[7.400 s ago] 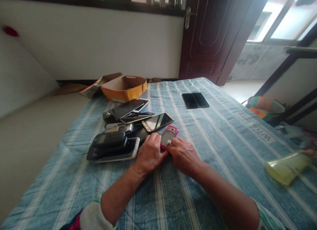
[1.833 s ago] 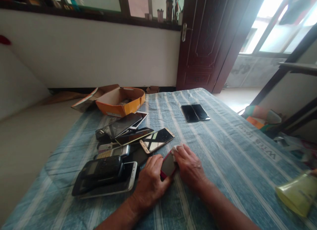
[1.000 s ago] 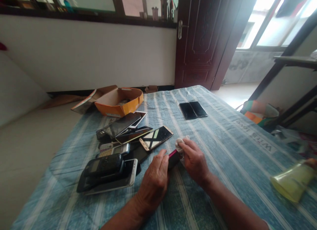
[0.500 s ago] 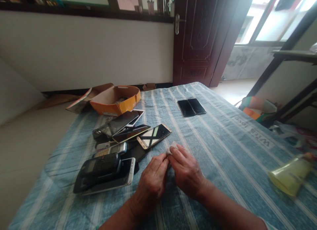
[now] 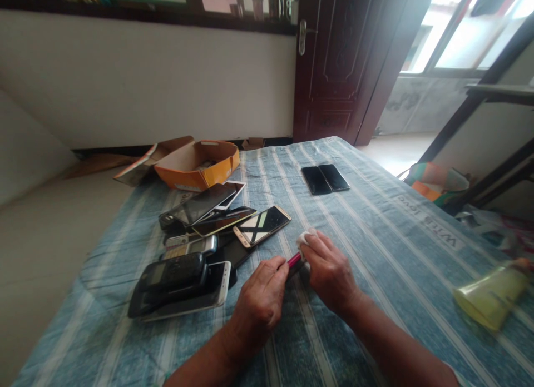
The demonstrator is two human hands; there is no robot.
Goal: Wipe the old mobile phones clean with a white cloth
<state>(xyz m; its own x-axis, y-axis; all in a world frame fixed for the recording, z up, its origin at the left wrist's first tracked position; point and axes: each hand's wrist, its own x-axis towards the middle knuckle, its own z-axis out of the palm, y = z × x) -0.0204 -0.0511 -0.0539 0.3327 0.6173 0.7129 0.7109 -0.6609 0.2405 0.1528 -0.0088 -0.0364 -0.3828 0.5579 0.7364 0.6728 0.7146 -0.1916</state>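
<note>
My left hand (image 5: pixel 261 295) is closed round one end of a slim pink object (image 5: pixel 294 259), which shows only as a narrow glossy strip; its kind is hidden by my fingers. A crumpled white cloth (image 5: pixel 304 241) is bunched in my right hand (image 5: pixel 331 270), whose fingers are closed at the strip's far end. Just beyond my hands lies a gold-framed phone (image 5: pixel 263 226), screen up. To the left is a loose pile with a dark phone (image 5: pixel 200 206), a black handset (image 5: pixel 173 276) and a white-edged phone (image 5: pixel 221 287) under it.
An open orange cardboard box (image 5: pixel 196 175) stands at the far left of the striped blue tablecloth (image 5: pixel 375 298). Two dark phones (image 5: pixel 325 178) lie side by side farther back. A yellow translucent bottle (image 5: pixel 488 295) rests on its side at the right edge.
My right hand has moved away from my left, up and to the right with the cloth, exposing the pink strip between them. The view has shifted slightly.
</note>
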